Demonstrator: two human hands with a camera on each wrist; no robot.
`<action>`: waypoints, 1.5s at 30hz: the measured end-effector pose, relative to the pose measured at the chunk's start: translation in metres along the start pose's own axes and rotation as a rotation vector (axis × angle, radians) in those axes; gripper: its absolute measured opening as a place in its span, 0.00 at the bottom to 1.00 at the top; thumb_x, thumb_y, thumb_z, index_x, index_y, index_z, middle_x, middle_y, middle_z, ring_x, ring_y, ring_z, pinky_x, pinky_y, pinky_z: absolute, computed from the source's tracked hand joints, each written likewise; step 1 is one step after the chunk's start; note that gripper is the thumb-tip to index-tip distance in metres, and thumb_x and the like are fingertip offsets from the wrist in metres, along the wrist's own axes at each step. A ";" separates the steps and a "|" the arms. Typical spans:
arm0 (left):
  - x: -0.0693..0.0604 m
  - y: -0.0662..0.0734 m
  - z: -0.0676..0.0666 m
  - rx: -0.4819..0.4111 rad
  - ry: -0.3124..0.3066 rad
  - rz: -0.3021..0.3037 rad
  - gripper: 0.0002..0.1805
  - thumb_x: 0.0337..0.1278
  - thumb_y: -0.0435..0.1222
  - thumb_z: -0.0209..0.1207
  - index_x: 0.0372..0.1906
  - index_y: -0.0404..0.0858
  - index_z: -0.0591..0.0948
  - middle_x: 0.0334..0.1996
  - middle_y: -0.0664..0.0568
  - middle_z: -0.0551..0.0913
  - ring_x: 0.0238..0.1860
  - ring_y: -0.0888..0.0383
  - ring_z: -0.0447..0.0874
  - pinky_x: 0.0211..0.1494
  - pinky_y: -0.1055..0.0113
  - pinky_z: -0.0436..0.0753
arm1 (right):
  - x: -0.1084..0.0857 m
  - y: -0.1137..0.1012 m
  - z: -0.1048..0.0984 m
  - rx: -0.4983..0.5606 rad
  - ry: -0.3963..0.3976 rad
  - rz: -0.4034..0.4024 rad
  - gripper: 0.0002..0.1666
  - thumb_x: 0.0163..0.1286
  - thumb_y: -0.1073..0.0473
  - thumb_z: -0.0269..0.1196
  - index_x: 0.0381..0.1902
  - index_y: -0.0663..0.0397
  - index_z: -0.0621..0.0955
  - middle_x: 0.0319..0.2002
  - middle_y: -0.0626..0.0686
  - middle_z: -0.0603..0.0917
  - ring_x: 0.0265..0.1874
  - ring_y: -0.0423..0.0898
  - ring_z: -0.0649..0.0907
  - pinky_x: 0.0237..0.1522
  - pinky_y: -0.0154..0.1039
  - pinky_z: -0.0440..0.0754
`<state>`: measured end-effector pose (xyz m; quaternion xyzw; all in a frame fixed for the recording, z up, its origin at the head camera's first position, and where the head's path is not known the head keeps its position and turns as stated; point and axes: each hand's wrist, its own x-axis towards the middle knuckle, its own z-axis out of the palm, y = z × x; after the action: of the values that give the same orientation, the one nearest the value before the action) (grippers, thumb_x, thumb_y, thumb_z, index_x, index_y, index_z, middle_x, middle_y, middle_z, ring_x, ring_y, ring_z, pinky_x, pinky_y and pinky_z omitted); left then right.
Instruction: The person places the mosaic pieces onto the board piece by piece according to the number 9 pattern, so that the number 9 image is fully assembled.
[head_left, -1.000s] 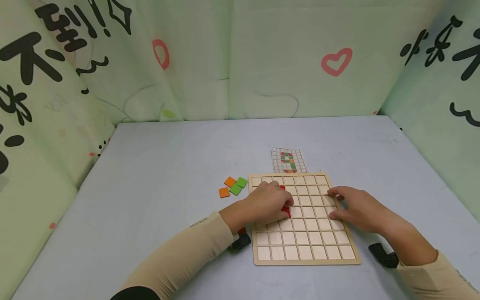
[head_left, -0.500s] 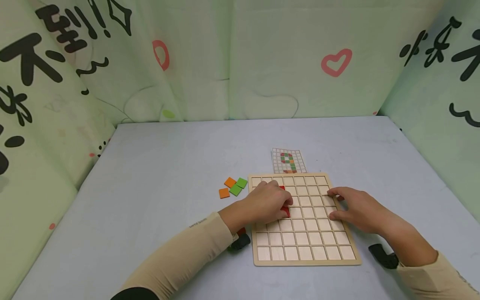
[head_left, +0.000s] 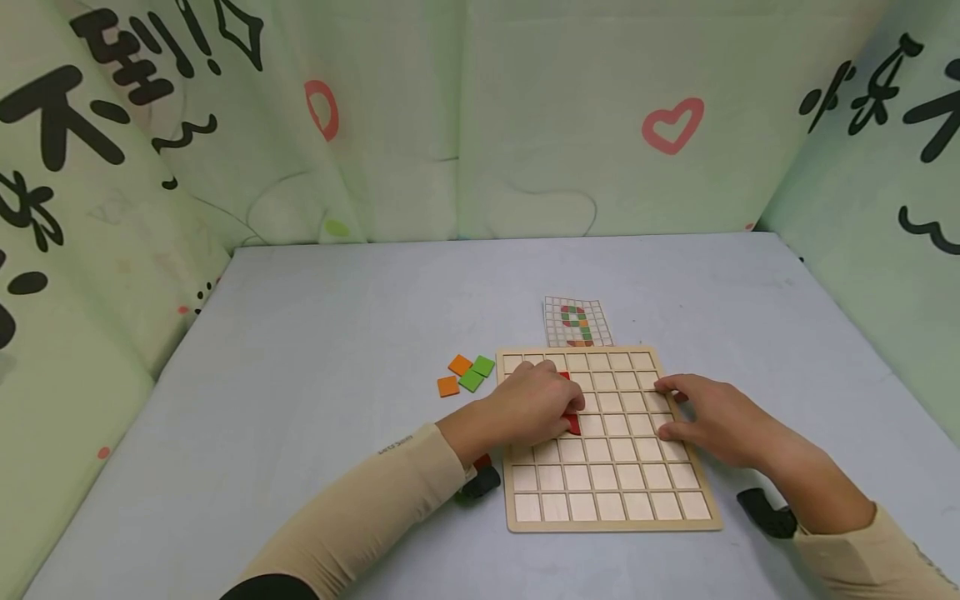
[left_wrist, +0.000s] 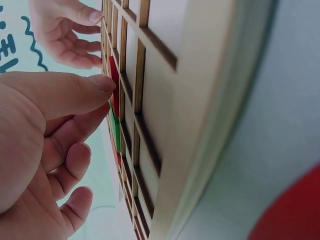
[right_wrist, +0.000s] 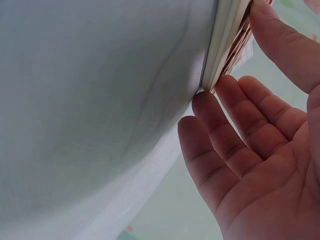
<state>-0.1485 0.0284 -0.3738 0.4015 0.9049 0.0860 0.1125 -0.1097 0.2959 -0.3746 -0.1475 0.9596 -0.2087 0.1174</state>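
Observation:
The wooden grid board [head_left: 615, 525] lies flat on the table. Over its left half is my left hand [head_left: 528, 404], thumb and index finger at a small red square tile [head_left: 573, 424]. In the left wrist view, the thumb tip pinches the edge of that red tile [left_wrist: 114, 85] against the index finger; a green tile [left_wrist: 116, 131] shows just beyond. Another red tile [head_left: 564, 376] peeks out past the knuckles in the head view. My right hand [head_left: 720, 417] rests at the board's right edge, thumb on top, fingers [right_wrist: 207, 107] loosely bent against the side.
Loose orange tiles [head_left: 447, 386] and green tiles [head_left: 483, 365] lie left of the board. A printed pattern card [head_left: 557, 329] sits behind it. Further tiles, one red [head_left: 482, 462], are partly hidden under the left wrist strap. Printed cloth walls [head_left: 562, 125] stand around the white table [head_left: 337, 333].
The red tile at my left thumb has shifted very slightly to the left. Otherwise both hands and the board stay where they were.

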 end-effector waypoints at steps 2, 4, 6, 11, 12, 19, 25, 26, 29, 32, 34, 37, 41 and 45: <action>0.000 0.000 0.000 0.003 -0.001 0.000 0.11 0.65 0.42 0.64 0.50 0.49 0.85 0.38 0.66 0.83 0.44 0.61 0.71 0.50 0.67 0.70 | 0.000 0.000 0.000 -0.001 -0.001 0.000 0.37 0.62 0.52 0.72 0.63 0.67 0.73 0.55 0.63 0.80 0.55 0.64 0.78 0.52 0.59 0.74; 0.000 0.000 0.000 0.006 0.000 0.001 0.11 0.65 0.42 0.64 0.50 0.49 0.85 0.38 0.66 0.82 0.44 0.61 0.71 0.50 0.67 0.70 | 0.000 0.000 0.000 -0.002 -0.001 0.001 0.37 0.62 0.52 0.72 0.63 0.67 0.73 0.56 0.63 0.80 0.55 0.64 0.78 0.52 0.59 0.74; 0.000 0.000 0.001 0.008 0.000 0.001 0.11 0.65 0.42 0.64 0.50 0.49 0.85 0.38 0.66 0.82 0.44 0.62 0.71 0.50 0.67 0.70 | 0.000 0.000 0.000 -0.003 -0.001 0.002 0.37 0.62 0.52 0.72 0.63 0.67 0.73 0.56 0.63 0.80 0.55 0.64 0.78 0.52 0.59 0.74; 0.000 0.000 0.001 0.001 0.000 -0.003 0.12 0.65 0.42 0.64 0.51 0.49 0.85 0.39 0.66 0.83 0.44 0.62 0.71 0.50 0.67 0.70 | 0.000 -0.001 0.000 0.000 0.000 0.003 0.37 0.62 0.53 0.72 0.62 0.67 0.74 0.55 0.64 0.80 0.55 0.64 0.78 0.52 0.60 0.73; 0.000 0.000 0.001 -0.001 0.000 -0.005 0.12 0.65 0.42 0.64 0.51 0.49 0.85 0.40 0.66 0.83 0.44 0.62 0.71 0.50 0.67 0.70 | 0.000 -0.001 0.000 -0.001 0.000 0.003 0.37 0.62 0.53 0.72 0.62 0.67 0.74 0.55 0.64 0.80 0.55 0.64 0.78 0.52 0.60 0.73; 0.001 0.000 0.001 -0.008 -0.002 -0.011 0.12 0.65 0.42 0.65 0.51 0.50 0.85 0.40 0.66 0.84 0.44 0.62 0.71 0.48 0.68 0.70 | 0.000 -0.001 0.000 -0.007 0.000 0.002 0.36 0.62 0.53 0.72 0.62 0.67 0.74 0.55 0.64 0.80 0.54 0.64 0.78 0.52 0.60 0.73; 0.001 0.000 0.001 -0.007 0.000 -0.010 0.12 0.65 0.42 0.65 0.51 0.50 0.85 0.39 0.66 0.83 0.44 0.62 0.71 0.48 0.67 0.70 | 0.000 -0.001 0.000 -0.014 -0.002 0.000 0.36 0.63 0.53 0.72 0.63 0.68 0.73 0.55 0.65 0.79 0.54 0.64 0.78 0.52 0.60 0.74; 0.001 0.000 0.002 -0.005 0.000 -0.010 0.12 0.65 0.42 0.65 0.51 0.50 0.85 0.39 0.66 0.83 0.44 0.62 0.71 0.48 0.67 0.70 | 0.001 -0.001 0.000 -0.017 -0.002 -0.001 0.36 0.63 0.53 0.72 0.63 0.68 0.73 0.55 0.65 0.79 0.54 0.64 0.78 0.52 0.60 0.74; 0.002 0.000 0.002 0.002 -0.001 -0.010 0.12 0.65 0.42 0.64 0.51 0.50 0.85 0.40 0.66 0.83 0.44 0.62 0.71 0.48 0.67 0.70 | 0.000 -0.001 0.000 -0.018 -0.003 -0.003 0.37 0.62 0.53 0.72 0.62 0.68 0.73 0.55 0.65 0.79 0.54 0.64 0.78 0.52 0.60 0.74; 0.002 0.000 0.001 0.003 0.000 -0.010 0.12 0.65 0.42 0.64 0.51 0.50 0.85 0.39 0.66 0.83 0.44 0.62 0.71 0.48 0.67 0.70 | 0.000 0.000 0.000 -0.018 -0.004 0.002 0.37 0.62 0.53 0.72 0.62 0.68 0.73 0.55 0.64 0.79 0.54 0.64 0.78 0.52 0.60 0.73; 0.001 0.001 0.001 0.003 0.001 -0.009 0.11 0.65 0.42 0.64 0.51 0.50 0.85 0.39 0.66 0.83 0.44 0.62 0.71 0.48 0.67 0.70 | 0.000 0.000 0.000 -0.017 -0.007 0.005 0.37 0.62 0.53 0.72 0.62 0.68 0.73 0.55 0.65 0.79 0.54 0.64 0.78 0.52 0.60 0.74; 0.002 0.001 0.001 -0.006 -0.001 -0.008 0.11 0.65 0.42 0.64 0.51 0.50 0.85 0.39 0.66 0.83 0.44 0.62 0.71 0.48 0.67 0.70 | 0.000 -0.001 0.000 -0.014 -0.009 0.011 0.37 0.62 0.53 0.72 0.63 0.67 0.73 0.56 0.64 0.79 0.55 0.64 0.78 0.53 0.60 0.74; 0.002 0.002 0.001 -0.018 -0.010 -0.011 0.12 0.65 0.43 0.64 0.51 0.50 0.85 0.37 0.66 0.82 0.43 0.62 0.70 0.47 0.67 0.69 | 0.000 0.000 0.000 -0.012 -0.008 0.003 0.37 0.62 0.53 0.73 0.62 0.68 0.73 0.55 0.65 0.79 0.54 0.64 0.78 0.52 0.60 0.74; 0.001 0.001 -0.001 -0.031 -0.005 -0.019 0.12 0.64 0.44 0.65 0.51 0.50 0.85 0.36 0.67 0.81 0.43 0.62 0.70 0.48 0.67 0.69 | -0.001 0.001 0.000 -0.016 -0.004 -0.002 0.37 0.62 0.53 0.73 0.62 0.68 0.73 0.54 0.64 0.79 0.54 0.64 0.78 0.52 0.59 0.74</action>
<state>-0.1487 0.0299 -0.3731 0.3913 0.9069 0.0977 0.1217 -0.1094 0.2969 -0.3746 -0.1498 0.9609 -0.2009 0.1177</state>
